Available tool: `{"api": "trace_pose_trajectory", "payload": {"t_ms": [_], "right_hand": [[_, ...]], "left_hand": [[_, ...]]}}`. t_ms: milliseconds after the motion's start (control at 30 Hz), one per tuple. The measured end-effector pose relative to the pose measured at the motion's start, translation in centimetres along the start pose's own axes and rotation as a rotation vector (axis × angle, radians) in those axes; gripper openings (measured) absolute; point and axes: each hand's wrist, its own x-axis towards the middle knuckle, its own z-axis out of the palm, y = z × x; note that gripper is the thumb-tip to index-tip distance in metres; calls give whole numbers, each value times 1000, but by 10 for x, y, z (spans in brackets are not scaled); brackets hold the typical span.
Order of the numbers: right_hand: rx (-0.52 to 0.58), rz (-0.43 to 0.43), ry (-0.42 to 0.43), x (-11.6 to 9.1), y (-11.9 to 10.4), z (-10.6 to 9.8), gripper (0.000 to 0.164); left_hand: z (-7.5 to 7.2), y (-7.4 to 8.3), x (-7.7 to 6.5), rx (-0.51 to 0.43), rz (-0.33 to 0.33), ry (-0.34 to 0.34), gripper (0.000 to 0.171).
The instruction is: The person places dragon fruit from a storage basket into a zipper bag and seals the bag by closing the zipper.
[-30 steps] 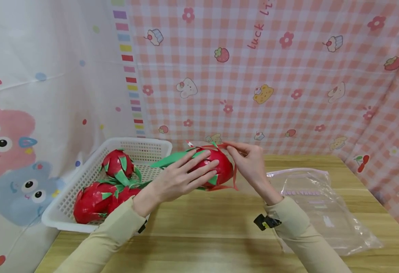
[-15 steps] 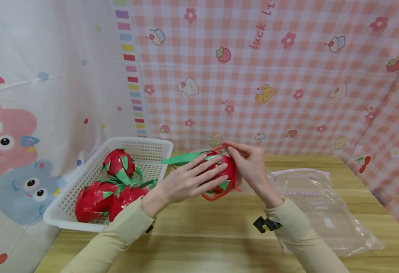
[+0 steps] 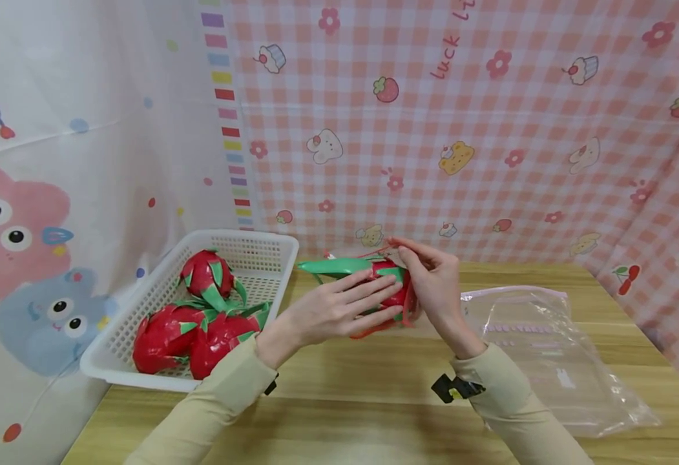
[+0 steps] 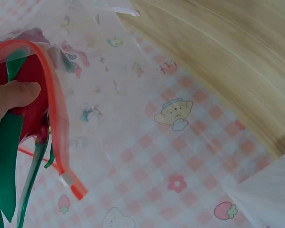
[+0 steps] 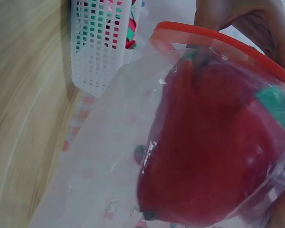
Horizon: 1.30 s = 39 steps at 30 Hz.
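Note:
My left hand [image 3: 330, 310] grips a red dragon fruit [image 3: 398, 298], fingers spread over its near side and thumb on it in the left wrist view. Long green leaves [image 3: 330, 266] stick out to the left. The fruit's body sits inside the mouth of a clear zip bag, whose orange-red zip rim [image 4: 59, 109] arches round it, slider at one end. My right hand [image 3: 438, 290] pinches the rim at the top between thumb and fingers. Through the clear plastic, the right wrist view shows the fruit's red body [image 5: 204, 142] inside the bag.
At the left a white perforated basket [image 3: 289, 255] holds more dragon fruits [image 3: 165, 339]. A second clear zip bag [image 3: 525, 374] with a purple zip lies flat on the wooden table [image 3: 345, 413] at the right. Behind hangs a pink checked cloth [image 3: 420, 116].
My left hand has moved right with the dragon fruit, pushing it deeper into the bag's mouth. The right hand keeps its pinch on the rim and has hardly moved.

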Motion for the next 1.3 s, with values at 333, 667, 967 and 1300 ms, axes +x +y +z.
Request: {"api": "trace_pose_trajectory", "payload": {"t_ms": [333,667,967,1300], "right_hand": [[38,10,28,0,-5,1,21],[47,53,-34,0,-1,-1,23],[27,41,-82,-2,0,-5,24],[77,17,-69,-2,2,-5,26]], "left_hand": [[11,4,5,-73,20,-9,34],[9,11,8,-146,12,-79,35],[5,9,10,-376,-25,-293,44],[7,11,12,-414,-49,-442,44]]}}
